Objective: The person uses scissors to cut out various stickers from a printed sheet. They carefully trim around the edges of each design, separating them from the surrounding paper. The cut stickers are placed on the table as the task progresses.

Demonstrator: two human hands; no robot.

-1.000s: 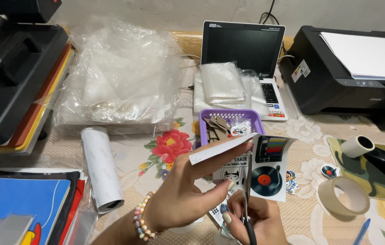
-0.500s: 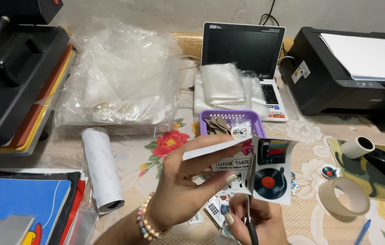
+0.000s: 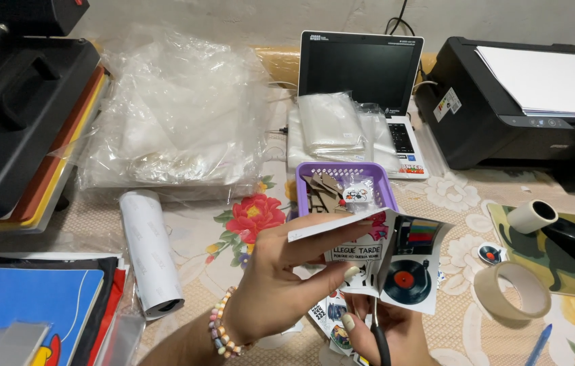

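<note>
Both hands work just above the table's floral cloth [image 3: 233, 217]. We note the left hand [image 3: 280, 285], a bead bracelet at its wrist, pinching a glossy white printed sticker sheet [image 3: 396, 261] between thumb and fingers along the sheet's left part. We find the right hand [image 3: 385, 332] below it, closed on black-handled scissors [image 3: 377, 335] whose blades rise to the sheet's lower edge. We judge the sheet light, thin and floppy: it bends where held, so a grip close to the cut line suits it best. It hangs in front of a purple plastic basket [image 3: 307, 177], with cut stickers [image 3: 331, 315] lying beneath. A tan tape roll [image 3: 512, 293] lies well apart to the right.
</note>
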